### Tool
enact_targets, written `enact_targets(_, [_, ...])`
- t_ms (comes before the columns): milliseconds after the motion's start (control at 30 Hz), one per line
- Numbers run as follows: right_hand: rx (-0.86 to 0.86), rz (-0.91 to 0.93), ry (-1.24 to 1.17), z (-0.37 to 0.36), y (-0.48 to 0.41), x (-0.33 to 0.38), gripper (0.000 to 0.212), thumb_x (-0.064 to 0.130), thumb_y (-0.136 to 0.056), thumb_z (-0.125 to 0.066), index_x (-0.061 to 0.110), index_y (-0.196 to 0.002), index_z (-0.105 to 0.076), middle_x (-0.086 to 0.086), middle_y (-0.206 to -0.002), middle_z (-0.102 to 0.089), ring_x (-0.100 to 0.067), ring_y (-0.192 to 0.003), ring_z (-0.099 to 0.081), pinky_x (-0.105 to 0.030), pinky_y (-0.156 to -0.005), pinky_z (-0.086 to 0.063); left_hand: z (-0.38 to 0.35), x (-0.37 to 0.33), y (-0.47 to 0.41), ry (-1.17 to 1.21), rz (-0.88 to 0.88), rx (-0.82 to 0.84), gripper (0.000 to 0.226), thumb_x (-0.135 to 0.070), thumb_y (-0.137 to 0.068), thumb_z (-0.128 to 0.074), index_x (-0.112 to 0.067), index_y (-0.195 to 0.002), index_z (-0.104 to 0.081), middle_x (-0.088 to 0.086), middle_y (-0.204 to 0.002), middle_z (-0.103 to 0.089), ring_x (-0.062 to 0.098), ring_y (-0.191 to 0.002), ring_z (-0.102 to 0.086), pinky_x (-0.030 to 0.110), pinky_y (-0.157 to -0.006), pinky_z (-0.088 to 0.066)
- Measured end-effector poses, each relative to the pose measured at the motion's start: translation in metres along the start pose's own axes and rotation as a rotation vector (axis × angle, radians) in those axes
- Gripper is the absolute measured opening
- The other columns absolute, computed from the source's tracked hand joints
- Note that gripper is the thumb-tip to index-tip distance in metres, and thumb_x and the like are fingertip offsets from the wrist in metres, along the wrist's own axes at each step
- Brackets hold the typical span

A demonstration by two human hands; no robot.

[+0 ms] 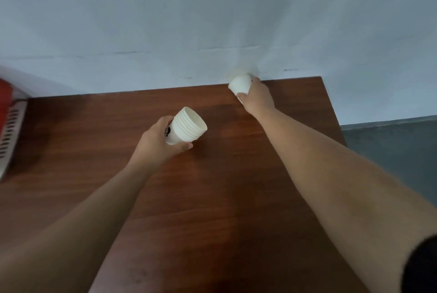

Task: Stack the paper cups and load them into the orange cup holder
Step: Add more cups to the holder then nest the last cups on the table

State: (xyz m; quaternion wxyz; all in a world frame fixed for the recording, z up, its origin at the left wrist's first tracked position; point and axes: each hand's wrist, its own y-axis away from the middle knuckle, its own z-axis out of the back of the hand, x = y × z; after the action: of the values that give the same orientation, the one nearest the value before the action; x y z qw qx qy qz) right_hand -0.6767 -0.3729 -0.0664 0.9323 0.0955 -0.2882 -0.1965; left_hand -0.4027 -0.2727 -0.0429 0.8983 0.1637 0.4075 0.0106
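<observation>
Head view.

A: What are the left hand's [155, 145] fingers doing?

B: They are curled round the stack of paper cups [188, 126]. The thumb [185, 147] lies along the stack's near side, and the other fingers wrap over the far side, mostly hidden. It grips the narrow base end, so the rims fan out beyond the fingertips. The open mouth tilts up and away from the palm.

A: Is there anything on the cups?

B: There is a black mark [168, 131] on the outer cup, right beside the fingers.

A: And the right hand [259, 97]?

B: Its fingers close round a single cup [240, 84], with the thumb [241, 97] pressed to the near side. The cup sticks out past the fingertips, toward the wall [212, 21]. It is blurred, so I cannot tell which end faces us.

A: How far apart are the two hands?

B: Well apart. The stack is held over the middle of the brown table [212, 198], and the single cup is at the table's far edge.

A: What lies further out?

B: Far to the left of the left hand, at the frame's edge, is a red-orange object [4, 101] with a slotted grey part [11, 132]. I cannot tell what it is. Beyond the right arm is dark floor [390, 148], and a black sleeve [423, 266] shows at the corner.
</observation>
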Motion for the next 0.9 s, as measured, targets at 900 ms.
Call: enact_targets(900, [0.352, 0.471, -0.532, -0.034, 0.325, 0.224, 0.047, 0.048, -0.098, -0.057, 0.024, -0.139, -0.056, 0.011, -0.132, -0.062, -0.002, -0.118, -0.056, -0.025, -0.1, -0.044, 0.183, 0.051, 0.201, 0.158, -0.033, -0.253, 0.072, -0.032, -0.07, -0.088, -0.032, -0.132, -0.052, -0.018, -0.112, -0.064, 0.001, -0.103, -0.062, 0.019, -0.081, -0.05])
